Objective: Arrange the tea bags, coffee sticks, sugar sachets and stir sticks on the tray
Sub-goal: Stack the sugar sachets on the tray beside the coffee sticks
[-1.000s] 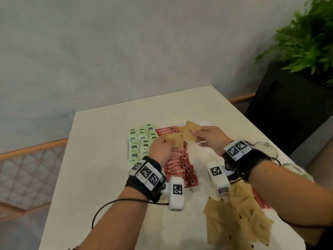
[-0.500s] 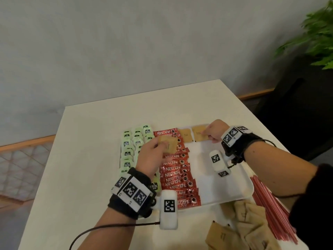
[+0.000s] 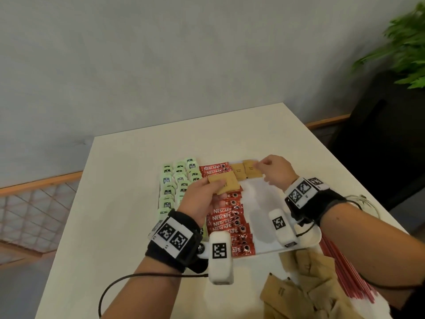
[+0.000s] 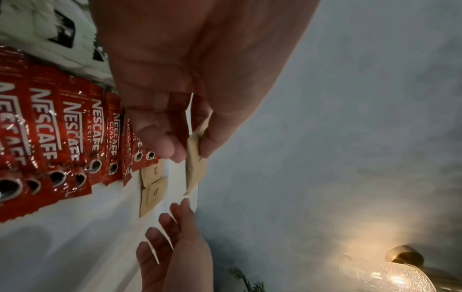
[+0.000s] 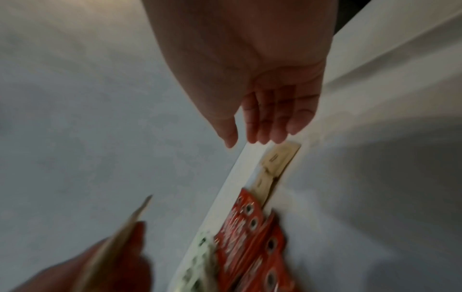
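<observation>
Flat brown paper sugar sachets (image 3: 224,183) pinched in left hand (image 3: 202,199); right hand (image 3: 273,171) loosely spread over white tray (image 3: 264,199).

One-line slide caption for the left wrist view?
Left hand pinches brown sugar sachets above the coffee sticks; open right hand reaches in.

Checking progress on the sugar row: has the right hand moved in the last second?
Yes. The right hand has shifted rightward along the far edge of the tray, away from the coffee sticks, now beside the second laid sugar sachet.
</observation>
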